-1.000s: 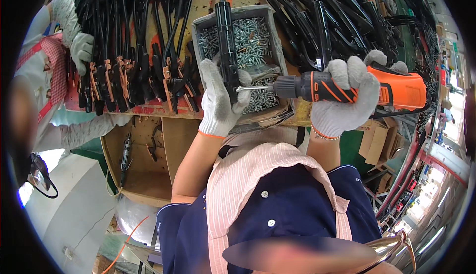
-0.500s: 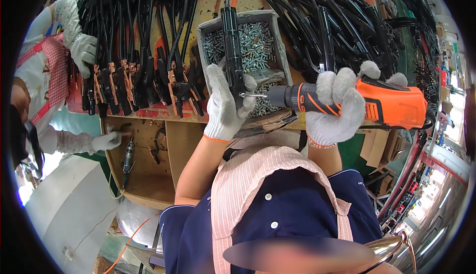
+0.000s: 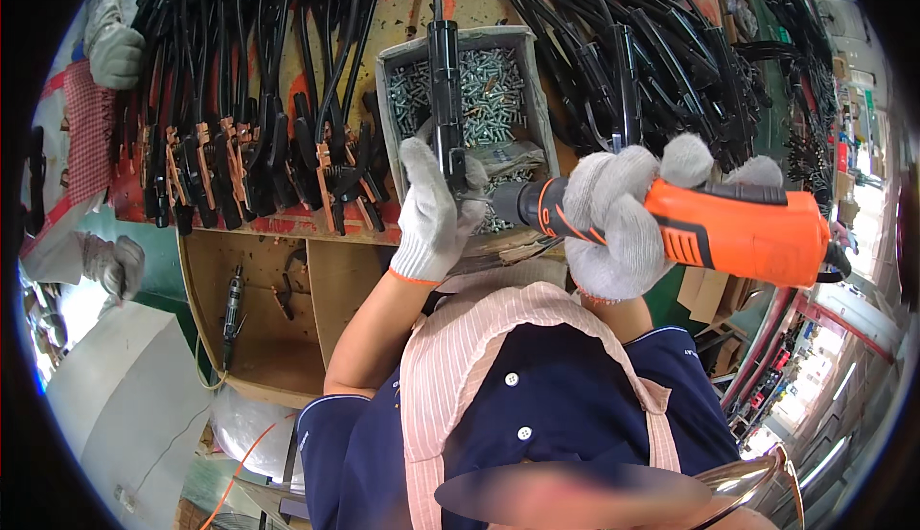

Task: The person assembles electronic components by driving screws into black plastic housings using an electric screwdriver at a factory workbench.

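Note:
My left hand (image 3: 433, 212), in a white knit glove with an orange cuff, is closed round the lower end of a black tubular handle (image 3: 445, 84). The handle stands lengthwise, with a thin cable running from its far end. In my gloved right hand (image 3: 621, 228) is an orange and black power screwdriver (image 3: 752, 235), held level and pointing left. Its dark nose is close to the handle beside my left fingers; the bit's tip is hard to make out. Beneath the handle sits a grey box (image 3: 548, 113) of small silver screws (image 3: 491, 89).
Rows of black handles with copper clamp parts (image 3: 206, 171) lie on the bench to the left. Black cables and handles (image 3: 661, 80) are piled on the right. Below the bench edge, an open wooden compartment (image 3: 278, 362) holds another driver (image 3: 233, 314). A co-worker's gloved hand (image 3: 117, 56) is far left.
My right hand has moved the screwdriver left, and its nose is now nearer the handle, with less bit showing. The co-worker's hands have shifted left. My left hand keeps its grip.

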`<state>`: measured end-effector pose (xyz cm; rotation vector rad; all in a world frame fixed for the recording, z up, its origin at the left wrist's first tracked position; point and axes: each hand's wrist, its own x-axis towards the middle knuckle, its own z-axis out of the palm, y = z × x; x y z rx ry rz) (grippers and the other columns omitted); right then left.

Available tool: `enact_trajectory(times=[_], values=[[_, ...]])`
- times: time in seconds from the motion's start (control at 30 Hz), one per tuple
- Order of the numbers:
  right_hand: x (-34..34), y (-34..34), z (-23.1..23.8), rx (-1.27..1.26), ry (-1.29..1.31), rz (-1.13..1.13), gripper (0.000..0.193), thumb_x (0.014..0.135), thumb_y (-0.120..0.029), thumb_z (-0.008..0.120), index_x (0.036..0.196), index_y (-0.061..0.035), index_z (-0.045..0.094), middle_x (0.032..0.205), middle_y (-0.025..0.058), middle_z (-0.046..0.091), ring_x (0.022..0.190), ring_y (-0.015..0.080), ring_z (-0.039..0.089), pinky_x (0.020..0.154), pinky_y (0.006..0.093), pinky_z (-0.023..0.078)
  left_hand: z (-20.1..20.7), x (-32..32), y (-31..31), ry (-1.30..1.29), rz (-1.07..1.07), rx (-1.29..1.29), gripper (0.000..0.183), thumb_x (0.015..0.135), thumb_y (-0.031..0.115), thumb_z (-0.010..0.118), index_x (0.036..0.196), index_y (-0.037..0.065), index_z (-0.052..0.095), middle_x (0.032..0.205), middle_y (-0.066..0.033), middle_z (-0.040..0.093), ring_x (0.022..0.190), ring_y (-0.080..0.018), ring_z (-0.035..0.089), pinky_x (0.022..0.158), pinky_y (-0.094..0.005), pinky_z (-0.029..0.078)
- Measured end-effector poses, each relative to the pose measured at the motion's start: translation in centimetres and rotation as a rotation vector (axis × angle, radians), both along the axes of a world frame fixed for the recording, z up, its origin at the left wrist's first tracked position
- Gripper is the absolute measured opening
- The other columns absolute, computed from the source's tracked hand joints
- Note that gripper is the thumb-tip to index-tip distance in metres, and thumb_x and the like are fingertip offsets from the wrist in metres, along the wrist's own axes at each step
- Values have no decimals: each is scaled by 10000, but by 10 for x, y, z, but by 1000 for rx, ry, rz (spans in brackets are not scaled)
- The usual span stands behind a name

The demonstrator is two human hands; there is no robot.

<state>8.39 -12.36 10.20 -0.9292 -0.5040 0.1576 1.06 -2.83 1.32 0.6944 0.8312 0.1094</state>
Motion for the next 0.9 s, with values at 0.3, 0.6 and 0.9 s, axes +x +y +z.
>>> enact_trajectory(times=[0.3, 0.6, 0.9], values=[[20, -1, -5, 141, -205, 81, 561, 773, 84, 610, 1224, -148, 371, 963, 79, 530, 566, 168, 514, 488, 299, 458, -2, -1, 3, -108, 42, -61, 739, 918, 706, 315, 1433, 176, 314, 708, 25, 533, 488, -59, 446, 431, -194, 374], [49, 10, -13, 242, -285, 114, 698, 782, 114, 522, 1397, -160, 339, 1196, 82, 482, 559, 128, 458, 456, 245, 425, -16, -24, 13, -415, 15, -557, 252, 911, 264, 633, 855, 65, 487, 571, 20, 395, 404, -94, 346, 390, -255, 267], [62, 25, -35, 70, -166, -44, 543, 815, 80, 552, 1281, -130, 369, 903, 77, 512, 547, 161, 497, 499, 298, 466, 2, -14, 16, -348, 60, -432, 180, 900, 163, 620, 937, 62, 475, 585, -13, 455, 374, -109, 391, 381, -263, 302]])
